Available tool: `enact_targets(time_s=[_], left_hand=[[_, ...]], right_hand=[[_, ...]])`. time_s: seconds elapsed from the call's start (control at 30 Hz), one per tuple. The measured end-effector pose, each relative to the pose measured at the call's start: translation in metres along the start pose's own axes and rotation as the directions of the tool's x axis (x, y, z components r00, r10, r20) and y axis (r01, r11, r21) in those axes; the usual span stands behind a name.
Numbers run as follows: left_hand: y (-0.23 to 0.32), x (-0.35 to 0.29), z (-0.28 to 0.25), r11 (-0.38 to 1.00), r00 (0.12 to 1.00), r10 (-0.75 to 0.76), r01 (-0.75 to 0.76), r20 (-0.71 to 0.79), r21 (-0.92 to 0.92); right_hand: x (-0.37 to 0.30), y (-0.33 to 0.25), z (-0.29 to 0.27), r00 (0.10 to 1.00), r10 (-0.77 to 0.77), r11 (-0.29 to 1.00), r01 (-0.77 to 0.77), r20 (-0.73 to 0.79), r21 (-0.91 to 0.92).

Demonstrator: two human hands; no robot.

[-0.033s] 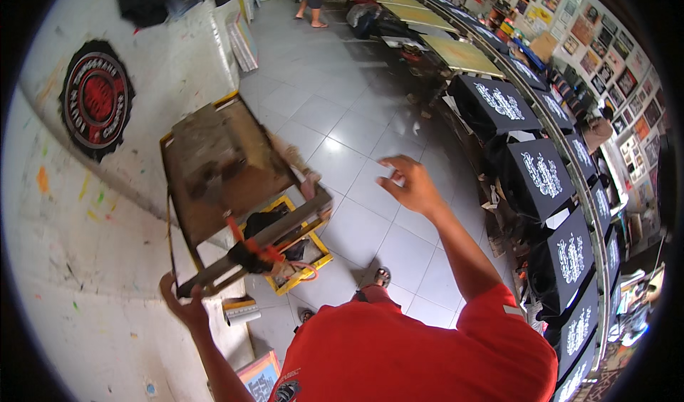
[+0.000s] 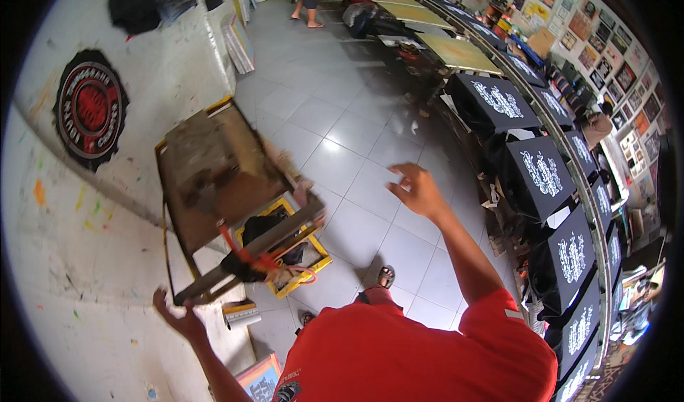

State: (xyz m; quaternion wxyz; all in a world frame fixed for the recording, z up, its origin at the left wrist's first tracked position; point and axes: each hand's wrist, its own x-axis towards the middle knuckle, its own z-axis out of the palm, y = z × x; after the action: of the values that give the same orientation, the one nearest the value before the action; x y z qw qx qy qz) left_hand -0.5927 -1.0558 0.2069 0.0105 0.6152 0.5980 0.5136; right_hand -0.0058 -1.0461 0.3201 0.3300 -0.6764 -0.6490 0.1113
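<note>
My left hand (image 2: 184,321) is beside the near left end of a metal handle bar (image 2: 249,248), its fingers spread around the bar's corner. Whether it touches the bar, I cannot tell. The bar belongs to a wheeled-looking metal stand with a rusty brown flat top (image 2: 224,161) and a yellow lower frame (image 2: 318,261). A red-orange cable (image 2: 265,262) is wound on the bar next to some black wrapping. My right hand (image 2: 419,192) hangs in the air over the tiled floor, holding nothing, fingers loosely bent and apart.
On the right runs a long curved rail (image 2: 581,188) with black printed shirts (image 2: 545,170) on boards and bare yellowish boards (image 2: 459,51) farther back. A whitish wall (image 2: 85,231) bounds the left. Another person's legs (image 2: 308,7) stand at the far end. Framed screens (image 2: 237,42) lean on the wall.
My left hand has drawn slightly left and down, its fingers opening from the bar end. The right hand has shifted a little right and down. The view has turned slightly.
</note>
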Motion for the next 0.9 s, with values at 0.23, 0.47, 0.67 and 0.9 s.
enact_targets(time_s=[0.23,0.47,0.67,0.9], left_hand=[[-0.107,-0.228,0.0,0.553,0.677,-0.733,0.652,-0.069,0.519],[0.064,-0.317,0.286,0.579,0.099,-0.72,0.631,0.687,0.516],[0.139,-0.318,0.462,0.407,-0.019,-0.603,0.852,0.798,0.329],[0.138,-0.221,0.653,-0.027,-0.206,-0.698,0.965,0.686,0.262]], right_hand=[[-0.108,0.29,-0.015,0.839,0.527,0.848,-0.508,0.138,-0.153],[-0.129,0.377,-0.019,0.627,0.551,0.805,-0.573,0.551,-0.152],[0.0,0.434,-0.035,0.562,0.503,0.851,-0.456,0.657,-0.261],[0.173,0.531,-0.019,0.544,0.486,0.862,-0.428,0.684,-0.273]])
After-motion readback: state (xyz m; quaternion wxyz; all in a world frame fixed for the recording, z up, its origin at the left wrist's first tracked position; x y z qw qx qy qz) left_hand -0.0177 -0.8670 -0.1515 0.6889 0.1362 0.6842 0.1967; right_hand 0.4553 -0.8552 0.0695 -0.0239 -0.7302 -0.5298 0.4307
